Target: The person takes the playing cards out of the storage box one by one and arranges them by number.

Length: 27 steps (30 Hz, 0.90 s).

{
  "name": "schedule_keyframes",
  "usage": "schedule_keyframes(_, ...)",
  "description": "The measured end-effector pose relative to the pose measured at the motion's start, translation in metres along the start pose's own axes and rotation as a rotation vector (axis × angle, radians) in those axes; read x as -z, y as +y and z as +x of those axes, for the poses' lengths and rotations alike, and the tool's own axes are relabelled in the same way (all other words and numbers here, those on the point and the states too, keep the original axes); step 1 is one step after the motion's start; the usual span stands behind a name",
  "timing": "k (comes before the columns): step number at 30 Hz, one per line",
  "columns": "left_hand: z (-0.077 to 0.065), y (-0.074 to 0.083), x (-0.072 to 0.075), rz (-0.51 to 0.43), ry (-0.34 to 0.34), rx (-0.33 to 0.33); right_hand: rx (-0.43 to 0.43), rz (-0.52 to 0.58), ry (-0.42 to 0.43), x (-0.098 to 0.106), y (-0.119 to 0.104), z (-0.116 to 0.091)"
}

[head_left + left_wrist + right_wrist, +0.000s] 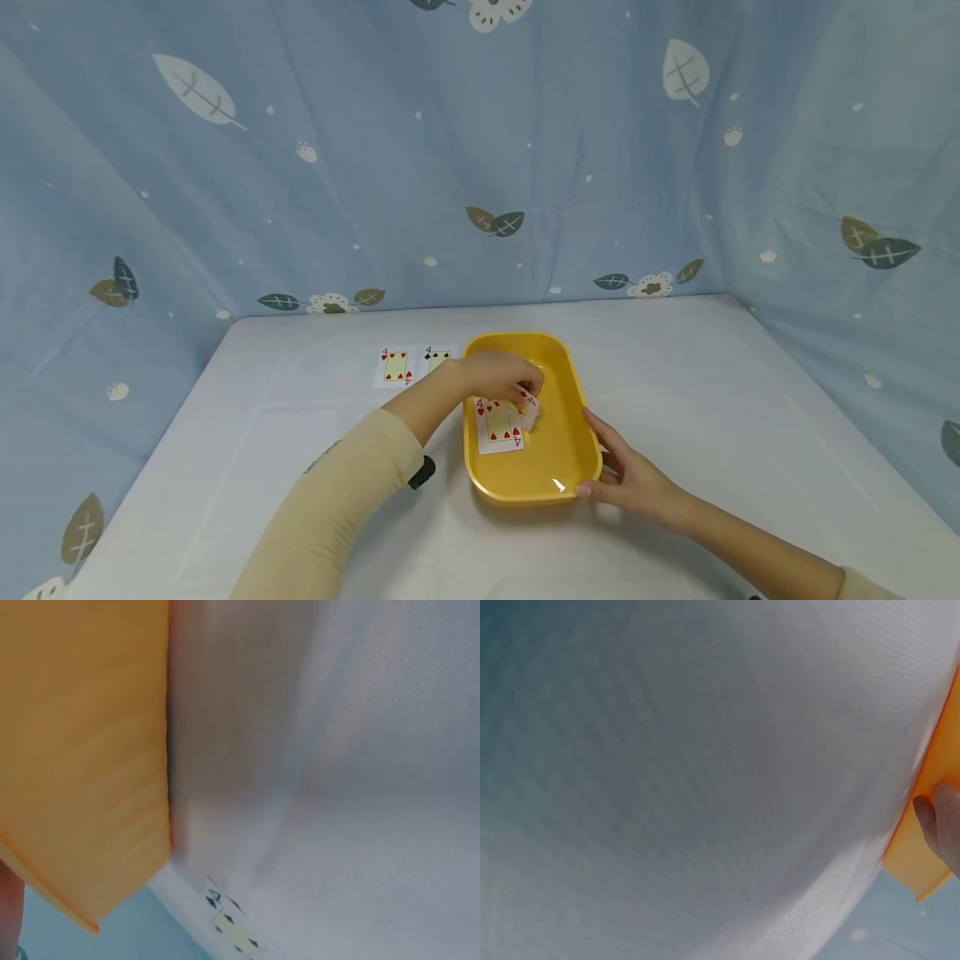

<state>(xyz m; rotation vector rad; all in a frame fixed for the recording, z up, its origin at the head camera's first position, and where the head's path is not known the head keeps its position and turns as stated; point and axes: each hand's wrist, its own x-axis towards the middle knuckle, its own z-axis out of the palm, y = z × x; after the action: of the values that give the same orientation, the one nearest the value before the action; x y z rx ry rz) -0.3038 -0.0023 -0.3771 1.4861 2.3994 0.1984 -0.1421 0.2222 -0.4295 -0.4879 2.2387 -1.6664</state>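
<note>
A yellow plastic basin [558, 467] stands on the white-covered table. Over its left part my left hand [504, 375] reaches in, fingers curled, pinching a playing card [531, 407] with red marks; whether more cards are behind it I cannot tell. Beneath lies a red four card [498, 427], face up against the basin's left side. At the near right corner my right hand [630, 479] grips the basin, thumb at the rim and fingers along the outer wall. In the right wrist view, fingers [946, 817] touch that orange-looking wall [907, 859].
Left of the basin, a red four card [395, 367] and a black four card [439, 359] lie face up side by side, the latter partly behind my left forearm. A small black object [422, 472] shows below the left sleeve. Blue patterned cloth [420, 167] hangs behind the table.
</note>
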Motion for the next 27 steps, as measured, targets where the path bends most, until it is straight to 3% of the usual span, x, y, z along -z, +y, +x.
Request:
schedule_keyframes(8, -0.008, -0.002, 0.003, -0.080, 0.089, 0.005, 0.005, -0.005, 0.007, -0.001, 0.000, 0.001)
schedule_keyframes(19, -0.018, -0.006, 0.004, -0.205, 0.302, -0.068, 0.002, -0.034, 0.019, 0.000, 0.000, 0.000)
schedule_keyframes(27, -0.032, -0.009, 0.002, -0.479, 0.513, -0.012, -0.016, -0.039, 0.027, -0.001, -0.003, -0.001)
